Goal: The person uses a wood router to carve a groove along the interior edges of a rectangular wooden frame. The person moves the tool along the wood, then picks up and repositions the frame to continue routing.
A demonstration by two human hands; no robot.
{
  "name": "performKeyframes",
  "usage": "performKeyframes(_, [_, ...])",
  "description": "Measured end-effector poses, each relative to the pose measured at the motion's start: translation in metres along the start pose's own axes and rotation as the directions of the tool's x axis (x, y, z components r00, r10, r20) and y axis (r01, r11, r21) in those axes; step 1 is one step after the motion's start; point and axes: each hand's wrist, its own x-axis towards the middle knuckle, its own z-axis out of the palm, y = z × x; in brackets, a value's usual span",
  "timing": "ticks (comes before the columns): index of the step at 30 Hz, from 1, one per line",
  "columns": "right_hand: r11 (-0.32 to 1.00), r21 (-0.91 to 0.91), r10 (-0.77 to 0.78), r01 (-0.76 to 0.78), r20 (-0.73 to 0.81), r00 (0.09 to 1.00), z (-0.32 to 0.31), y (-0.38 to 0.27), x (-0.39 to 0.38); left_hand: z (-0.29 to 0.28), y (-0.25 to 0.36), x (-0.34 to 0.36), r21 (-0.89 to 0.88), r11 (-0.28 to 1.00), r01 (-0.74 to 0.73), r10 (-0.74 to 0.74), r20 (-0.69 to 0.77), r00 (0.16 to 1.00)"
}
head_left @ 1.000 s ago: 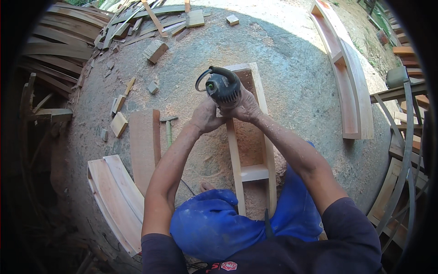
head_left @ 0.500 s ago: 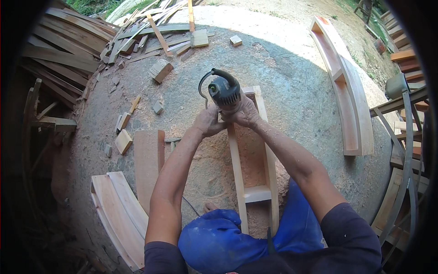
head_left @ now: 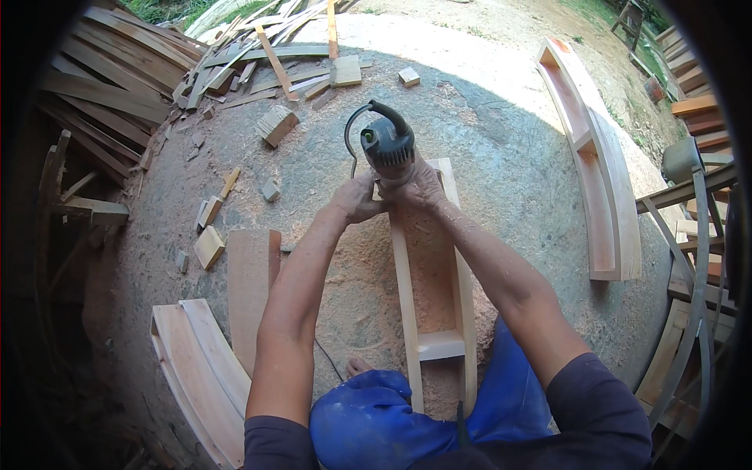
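Both hands are wrapped round a corded trim router [head_left: 389, 146] with a dark, vented motor housing. It stands upright at the far end of a long, narrow wooden frame [head_left: 401, 290]. My left hand [head_left: 359, 197] is closed on the router's lower left side. On its right side, my right hand [head_left: 421, 188] grips low down, over the frame's far end. My hands hide the router's base and bit. The frame lies lengthwise between my legs, with a crosspiece [head_left: 441, 345] joining its two rails and shavings inside it.
A curved wooden frame [head_left: 627, 211] lies to the right, and another curved piece [head_left: 205, 368] at the near left. A board [head_left: 249, 290] is beside my left arm. Offcut blocks [head_left: 209, 247] and a scrap pile [head_left: 266, 63] lie left and beyond. Metal legs [head_left: 699, 274] stand at right.
The router and both hands have shifted slightly away from me along the frame, toward its far end. The whole view has tilted a little. The grip looks the same.
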Motion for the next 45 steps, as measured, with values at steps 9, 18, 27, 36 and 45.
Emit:
performKeyframes(9, [1.000,0.011,0.008,-0.007,-0.101,0.995,0.015,0.033,0.008,-0.010,0.019,0.000,-0.033,0.998,0.060,-0.060,0.004,0.998])
performKeyframes(18, [0.981,0.104,0.177,-0.164,-0.137,0.975,0.018,0.012,-0.005,0.113,0.053,-0.058,-0.467,0.807,0.362,-0.461,-0.114,0.880])
performKeyframes(27, [0.977,0.031,0.212,-0.211,-0.249,0.945,0.023,0.006,-0.009,0.112,0.075,-0.069,-0.464,0.777,0.425,-0.491,-0.026,0.871])
performKeyframes(36, [0.842,0.503,0.334,-0.194,-0.203,0.921,0.023,0.013,-0.017,0.110,0.071,-0.067,-0.435,0.758,0.487,-0.535,0.015,0.845])
performKeyframes(45, [0.977,0.195,0.150,-0.090,-0.320,0.935,0.003,0.032,-0.021,0.113,0.067,-0.068,-0.467,0.759,0.453,-0.512,0.001,0.859])
